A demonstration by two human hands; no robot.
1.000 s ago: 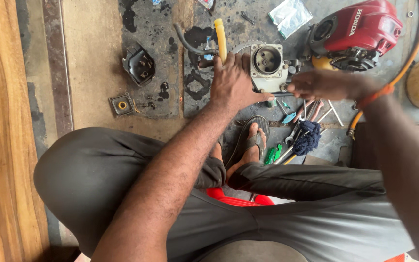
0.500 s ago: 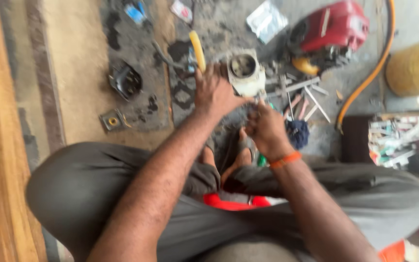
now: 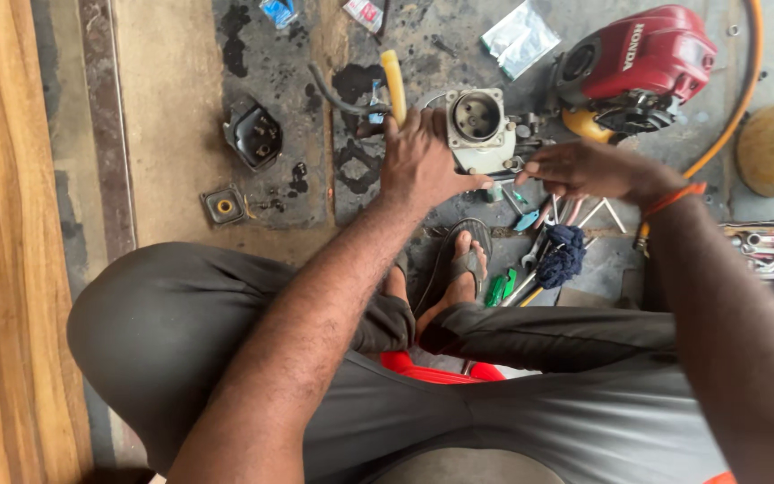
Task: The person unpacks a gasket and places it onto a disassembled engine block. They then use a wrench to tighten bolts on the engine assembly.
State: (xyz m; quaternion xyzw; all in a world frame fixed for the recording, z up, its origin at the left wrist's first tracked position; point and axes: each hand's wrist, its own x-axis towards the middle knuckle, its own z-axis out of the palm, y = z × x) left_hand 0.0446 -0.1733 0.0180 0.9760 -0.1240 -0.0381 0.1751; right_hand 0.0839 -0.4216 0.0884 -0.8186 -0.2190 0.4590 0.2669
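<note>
- The red engine (image 3: 642,63) sits far right on the stained floor (image 3: 172,108); I'd leave it alone.
- The grey carburetor body (image 3: 481,130) stands before my feet. I'd keep it square and steady.
- My left hand (image 3: 423,166) is clasped round its near side.
- My right hand (image 3: 584,170) has fingers curled at its right edge; what they pinch, I cannot tell.
- Loose wrenches (image 3: 539,242) lie just below, within reach.

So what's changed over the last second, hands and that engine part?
The right hand dropped back toward the foot half a second ago, then went out again to the right side of the pale metal engine part; whether it grips anything is unclear. The left hand stayed clamped on the part. The red engine and hand tools did not move.
</note>
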